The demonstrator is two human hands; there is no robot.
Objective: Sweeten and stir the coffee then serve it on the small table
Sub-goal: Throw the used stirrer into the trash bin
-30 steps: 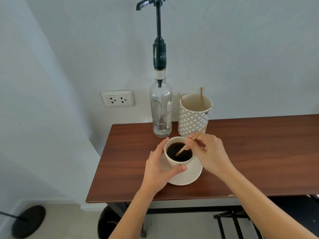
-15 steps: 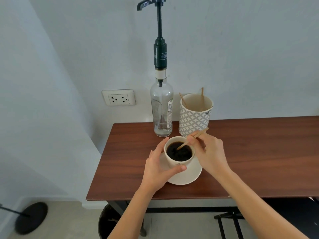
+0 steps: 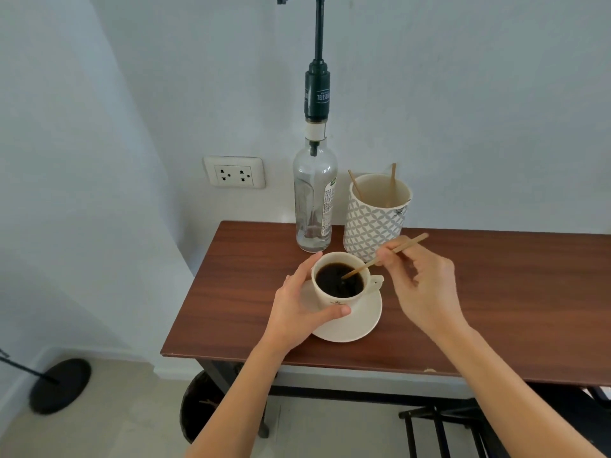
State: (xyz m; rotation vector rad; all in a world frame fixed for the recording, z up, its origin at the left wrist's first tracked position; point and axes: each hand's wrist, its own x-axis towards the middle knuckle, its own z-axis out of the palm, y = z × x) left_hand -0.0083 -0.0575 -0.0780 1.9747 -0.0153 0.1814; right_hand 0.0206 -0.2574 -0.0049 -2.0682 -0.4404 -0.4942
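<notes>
A: Coffee cup [image 3: 340, 287] first: where is it, and who has hold of it?

B: It stands on its white saucer [image 3: 358, 325] near the front left corner of the wooden table [image 3: 496, 309]. The left hand [image 3: 299, 312] curls round the cup's left wall, thumb pressed on the front below the rim, fingers touching the far side.

A: And the other hand?

B: The right hand [image 3: 426, 289] is just right of the cup, fingertips pinched together on a wooden stir stick [image 3: 385, 256]. The stick slants down to the left, and its lower end dips into the black coffee [image 3: 339, 280].

A: The cup's handle?

B: It points right, toward that hand, with nothing touching it.

A: What lies behind the cup?

B: Just behind and a little left, a clear glass syrup bottle [image 3: 314, 206] with a tall dark pump [image 3: 317, 94], almost empty. Behind and to the right, a patterned paper cup [image 3: 375, 223] holding two more wooden sticks [image 3: 392, 183]. Both stand against the wall.

A: Anything further out?

B: A double wall socket [image 3: 234, 172] left of the bottle, above table height.
</notes>
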